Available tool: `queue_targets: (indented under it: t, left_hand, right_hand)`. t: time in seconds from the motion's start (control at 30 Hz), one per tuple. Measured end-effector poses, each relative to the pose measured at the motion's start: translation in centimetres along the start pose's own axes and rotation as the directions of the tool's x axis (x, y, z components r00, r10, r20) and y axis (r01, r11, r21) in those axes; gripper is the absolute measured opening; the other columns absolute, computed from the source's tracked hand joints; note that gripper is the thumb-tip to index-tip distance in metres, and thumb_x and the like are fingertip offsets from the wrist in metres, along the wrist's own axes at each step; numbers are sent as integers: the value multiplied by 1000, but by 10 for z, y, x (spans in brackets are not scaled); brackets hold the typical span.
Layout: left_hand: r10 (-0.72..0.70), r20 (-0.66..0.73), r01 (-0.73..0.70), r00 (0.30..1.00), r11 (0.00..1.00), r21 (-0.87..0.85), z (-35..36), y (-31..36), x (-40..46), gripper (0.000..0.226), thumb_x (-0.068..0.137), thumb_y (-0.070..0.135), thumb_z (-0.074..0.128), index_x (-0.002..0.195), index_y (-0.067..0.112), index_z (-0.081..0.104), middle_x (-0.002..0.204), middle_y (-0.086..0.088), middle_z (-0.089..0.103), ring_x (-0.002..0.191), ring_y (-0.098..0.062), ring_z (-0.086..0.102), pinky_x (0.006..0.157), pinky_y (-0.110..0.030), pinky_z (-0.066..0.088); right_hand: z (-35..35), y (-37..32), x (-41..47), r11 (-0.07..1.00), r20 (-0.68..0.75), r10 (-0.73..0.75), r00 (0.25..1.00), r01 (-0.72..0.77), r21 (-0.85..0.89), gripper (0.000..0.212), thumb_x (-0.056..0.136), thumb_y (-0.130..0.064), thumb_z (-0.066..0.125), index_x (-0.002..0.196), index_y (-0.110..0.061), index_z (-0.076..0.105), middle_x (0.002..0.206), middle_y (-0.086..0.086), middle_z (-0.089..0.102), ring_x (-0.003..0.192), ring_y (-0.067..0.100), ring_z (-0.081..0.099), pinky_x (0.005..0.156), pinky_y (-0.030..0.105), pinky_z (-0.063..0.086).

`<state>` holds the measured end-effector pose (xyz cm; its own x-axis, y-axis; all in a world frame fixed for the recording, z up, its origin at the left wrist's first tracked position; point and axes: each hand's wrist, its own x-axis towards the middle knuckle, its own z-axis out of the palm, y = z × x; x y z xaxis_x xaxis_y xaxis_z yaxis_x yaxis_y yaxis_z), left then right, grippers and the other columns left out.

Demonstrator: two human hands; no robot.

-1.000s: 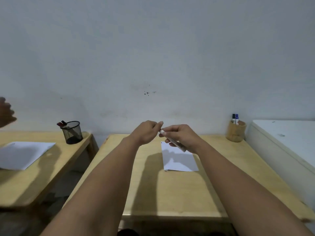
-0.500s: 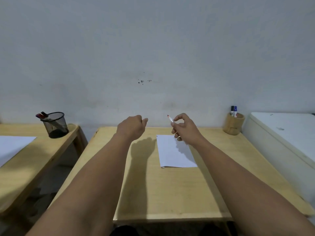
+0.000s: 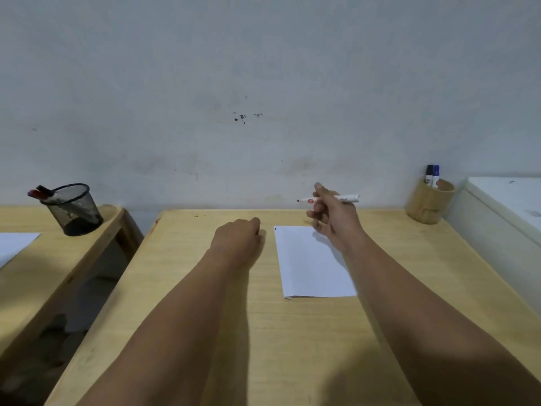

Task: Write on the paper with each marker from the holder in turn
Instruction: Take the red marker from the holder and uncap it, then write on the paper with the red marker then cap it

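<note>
My right hand (image 3: 333,218) holds an uncapped white marker (image 3: 348,197) level above the far end of the paper (image 3: 310,265), its red tip pointing left. The white sheet lies flat on the wooden table (image 3: 205,288). My left hand (image 3: 237,238) is a closed fist resting on the table just left of the paper; the cap it pulled off is hidden inside it. A round wooden holder (image 3: 429,205) stands at the table's far right corner with a black marker (image 3: 429,172) and a blue marker (image 3: 436,174) upright in it.
A second wooden table (image 3: 44,259) stands to the left across a gap, with a black mesh cup (image 3: 73,209) of pens and a white sheet (image 3: 11,243) on it. A white cabinet (image 3: 503,206) adjoins the right side. A grey wall runs behind.
My hands parted after the left pulled the cap off the marker. The left fist sank to the table; the right turned the marker from upright to level, tip left.
</note>
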<state>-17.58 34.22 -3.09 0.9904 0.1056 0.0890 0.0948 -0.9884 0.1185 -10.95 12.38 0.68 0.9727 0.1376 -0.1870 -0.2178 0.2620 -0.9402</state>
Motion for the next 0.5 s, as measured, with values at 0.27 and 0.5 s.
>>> queue_targets:
  t: [0.27, 0.5]
  left_hand:
    - [113, -334, -166, 936, 977, -135, -10, 19, -40, 64, 87, 58, 34, 133, 20, 58, 112, -1, 65, 99, -28, 62, 73, -39, 48]
    - [87, -201, -94, 976, 995, -22, 6, 34, -77, 79, 78, 86, 42, 125, 27, 65, 131, 5, 63, 119, -24, 54, 96, -46, 39]
  right_hand:
    - [22, 8, -6, 988, -115, -121, 986, 109, -106, 18, 96, -23, 66, 96, -10, 79, 71, 6, 79, 50, 16, 68, 52, 25, 44]
    - [40, 24, -9, 921, -55, -178, 983, 147, -360, 17, 95, -30, 66, 88, -17, 75, 79, 2, 82, 55, 15, 68, 58, 30, 54]
